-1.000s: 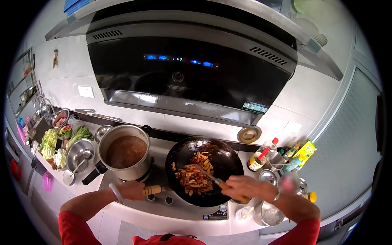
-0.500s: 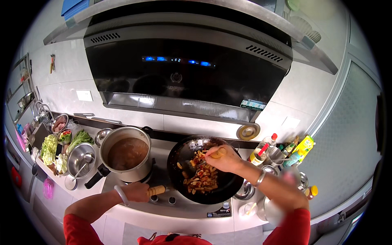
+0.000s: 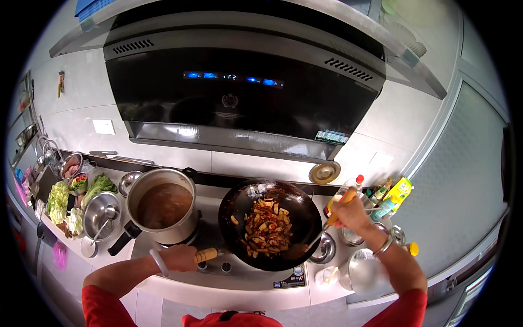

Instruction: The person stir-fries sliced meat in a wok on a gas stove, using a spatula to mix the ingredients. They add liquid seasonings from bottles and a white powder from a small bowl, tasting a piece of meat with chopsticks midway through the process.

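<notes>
My left hand point(image 3: 181, 258) is closed round the wooden handle point(image 3: 207, 255) of a black wok point(image 3: 231, 204) on the stove. Sliced, browned food with red chili bits point(image 3: 266, 229) lies heaped in the wok's middle. My right hand point(image 3: 351, 212) grips a spatula by its wooden handle point(image 3: 333, 217), out past the wok's right side. The spatula's blade point(image 3: 296, 251) rests low against the inside of the wok's right wall, apart from most of the food.
Left of the wok stands a pressure-cooker pot point(image 3: 133, 204) of brown liquid, its black handle jutting forward. A steel bowl with a ladle point(image 3: 98, 210) and leafy vegetables point(image 3: 59, 201) lie farther left. Bottles point(image 3: 348, 188), steel bowls point(image 3: 325, 248) and a steel pot point(image 3: 364, 267) crowd the right.
My right hand has swung from over the wok out to the right, drawing the spatula to the wok's right wall. My left hand keeps its hold on the handle.
</notes>
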The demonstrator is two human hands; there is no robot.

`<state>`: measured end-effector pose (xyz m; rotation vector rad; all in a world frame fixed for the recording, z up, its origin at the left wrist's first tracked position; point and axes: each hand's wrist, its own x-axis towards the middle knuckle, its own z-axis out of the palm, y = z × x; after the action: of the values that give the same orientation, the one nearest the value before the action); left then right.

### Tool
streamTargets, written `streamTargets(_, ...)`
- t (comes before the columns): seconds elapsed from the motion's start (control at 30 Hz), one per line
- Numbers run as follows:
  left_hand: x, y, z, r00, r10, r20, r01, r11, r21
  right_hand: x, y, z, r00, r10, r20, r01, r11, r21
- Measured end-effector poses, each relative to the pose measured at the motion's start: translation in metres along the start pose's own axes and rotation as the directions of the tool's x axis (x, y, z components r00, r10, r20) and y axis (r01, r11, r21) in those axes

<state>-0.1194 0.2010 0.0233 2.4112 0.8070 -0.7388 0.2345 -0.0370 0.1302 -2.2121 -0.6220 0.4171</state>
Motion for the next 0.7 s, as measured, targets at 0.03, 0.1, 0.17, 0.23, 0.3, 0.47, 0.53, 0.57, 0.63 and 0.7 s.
streamTargets(0.03,0.000,0.002,-0.002,1.000,-0.003,0.014,0.003,1.000,0.008,0.003,0.022,0.017,0.999,0.034,-0.033,-0.030,0.994,0.101)
streamTargets(0.1,0.000,0.006,-0.005,0.999,0.008,0.031,-0.008,1.000,0.017,-0.002,0.045,0.049,0.993,0.097,-0.070,-0.071,0.951,0.301)
streamTargets(0.17,-0.001,0.008,-0.007,0.998,0.009,0.054,-0.010,1.000,0.027,0.000,0.047,0.074,0.993,0.105,-0.055,-0.066,0.876,0.479)
streamTargets(0.23,-0.003,0.006,-0.007,0.999,0.003,0.045,-0.004,1.000,0.017,-0.001,0.031,0.076,0.998,0.035,-0.046,-0.008,0.873,0.487)
streamTargets(0.3,-0.004,0.007,-0.006,1.000,0.008,0.010,-0.008,1.000,0.011,0.007,0.019,0.063,0.998,-0.049,-0.042,0.063,0.886,0.459)
streamTargets(0.47,-0.009,0.012,-0.010,1.000,-0.001,0.023,0.001,0.999,-0.039,0.050,0.019,-0.007,0.985,-0.175,-0.002,0.175,0.982,0.073)
streamTargets(0.53,-0.004,0.006,-0.006,1.000,-0.007,0.028,0.008,0.999,-0.038,0.058,0.026,-0.026,0.972,-0.230,0.055,0.236,0.964,-0.126)
streamTargets(0.57,-0.002,0.003,-0.002,0.999,-0.010,0.032,0.011,0.999,-0.038,0.061,0.028,-0.028,0.964,-0.251,0.087,0.263,0.948,-0.177)
streamTargets(0.63,0.002,-0.002,0.005,0.999,0.029,-0.028,-0.030,0.999,-0.024,0.065,0.044,-0.020,0.958,-0.268,0.098,0.280,0.949,-0.146)
streamTargets(0.7,0.002,0.000,0.005,0.997,0.059,-0.053,-0.059,0.998,-0.010,0.075,0.082,0.010,0.964,-0.262,0.048,0.261,0.965,0.017)
